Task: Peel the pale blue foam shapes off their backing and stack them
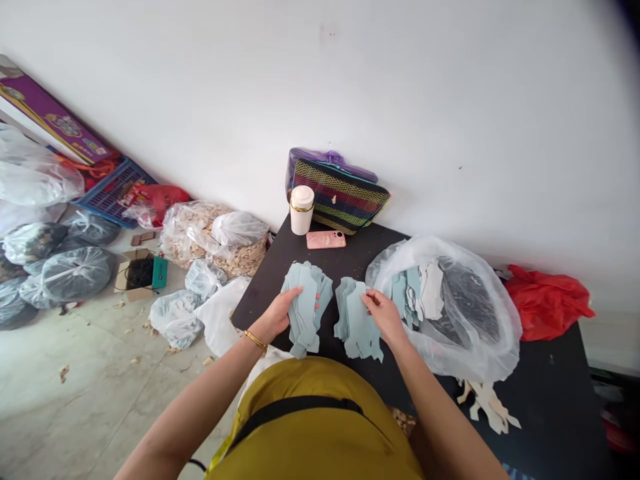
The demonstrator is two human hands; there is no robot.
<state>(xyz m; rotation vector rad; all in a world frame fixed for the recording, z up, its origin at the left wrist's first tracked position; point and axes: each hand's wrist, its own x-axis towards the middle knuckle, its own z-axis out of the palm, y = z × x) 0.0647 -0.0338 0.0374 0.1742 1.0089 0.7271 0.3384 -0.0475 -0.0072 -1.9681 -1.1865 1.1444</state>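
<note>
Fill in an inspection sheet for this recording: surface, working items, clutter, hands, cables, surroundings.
Surface: black table, set against a white wall.
Working items: two bunches of pale blue-green cut pieces, the left bunch and the right bunch; more pieces inside an open plastic bag.
Clutter: lidded white cup, pink phone, striped mesh pouch, red bag, pale scraps.
Hands: left hand holds the left bunch; right hand grips the right bunch by its edge.
Cables: thin dark curve at the lower edge; cannot tell whether it is one.
Surroundings: filled plastic bags, blue crate and scattered bits on the floor.
</note>
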